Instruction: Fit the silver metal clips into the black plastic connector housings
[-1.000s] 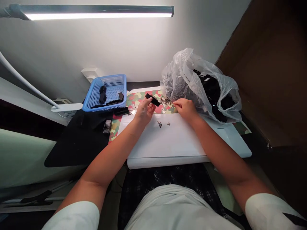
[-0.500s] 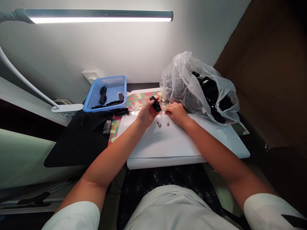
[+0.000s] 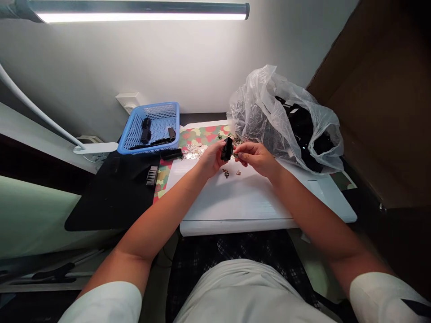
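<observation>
My left hand [image 3: 211, 160] grips a black plastic housing [image 3: 227, 149], tilted upright above the white board [image 3: 232, 202]. At its right side my right hand [image 3: 255, 157] pinches a small metal piece, mostly hidden by the fingertips, close against the housing. Below the hands, small metal parts [image 3: 226, 173] lie on the white board, with one more metal part [image 3: 239, 172] just to their right. Behind my left hand, a heap of flat shiny metal pieces [image 3: 195, 151] is spread on the patterned mat [image 3: 193, 133].
A blue basket [image 3: 124, 139] with several black parts stands at the left. Beside it lie a black block [image 3: 171, 154] and a slotted black part [image 3: 152, 176]. A clear plastic bag [image 3: 257, 105] of black parts sits at the right. A lamp [image 3: 144, 11] hangs overhead.
My right hand has lifted from the small parts on the board and come to the black housing with a metal piece. My left hand has turned the housing more upright.
</observation>
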`<act>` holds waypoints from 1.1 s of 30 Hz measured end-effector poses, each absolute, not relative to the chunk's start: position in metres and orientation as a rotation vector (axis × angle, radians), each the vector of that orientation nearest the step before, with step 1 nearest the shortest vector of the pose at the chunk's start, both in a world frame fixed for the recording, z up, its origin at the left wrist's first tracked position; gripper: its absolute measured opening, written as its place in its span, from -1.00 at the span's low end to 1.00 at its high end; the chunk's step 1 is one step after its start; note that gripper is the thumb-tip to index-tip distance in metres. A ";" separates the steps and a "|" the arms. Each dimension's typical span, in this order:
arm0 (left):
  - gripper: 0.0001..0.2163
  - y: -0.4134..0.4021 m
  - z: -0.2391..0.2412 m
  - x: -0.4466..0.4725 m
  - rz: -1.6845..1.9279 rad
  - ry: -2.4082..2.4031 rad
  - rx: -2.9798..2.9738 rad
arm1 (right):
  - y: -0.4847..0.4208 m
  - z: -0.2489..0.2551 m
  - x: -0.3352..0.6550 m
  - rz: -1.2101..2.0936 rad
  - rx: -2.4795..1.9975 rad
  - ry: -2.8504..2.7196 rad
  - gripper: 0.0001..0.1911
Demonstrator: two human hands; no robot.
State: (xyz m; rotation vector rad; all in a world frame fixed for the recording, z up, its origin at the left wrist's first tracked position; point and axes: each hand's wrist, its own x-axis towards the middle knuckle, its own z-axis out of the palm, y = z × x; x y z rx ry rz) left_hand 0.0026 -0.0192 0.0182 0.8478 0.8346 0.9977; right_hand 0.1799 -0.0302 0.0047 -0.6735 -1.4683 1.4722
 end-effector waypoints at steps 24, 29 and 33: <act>-0.80 -0.021 0.011 0.010 0.900 0.894 0.931 | -0.037 0.006 0.178 1.328 -0.742 -1.765 -0.81; -0.77 -0.022 0.011 0.012 0.894 0.918 0.950 | -0.037 0.004 0.178 1.297 -0.757 -1.779 -0.81; -0.77 -0.025 0.013 0.012 0.884 0.921 0.970 | -0.037 0.005 0.178 1.307 -0.748 -1.790 -0.79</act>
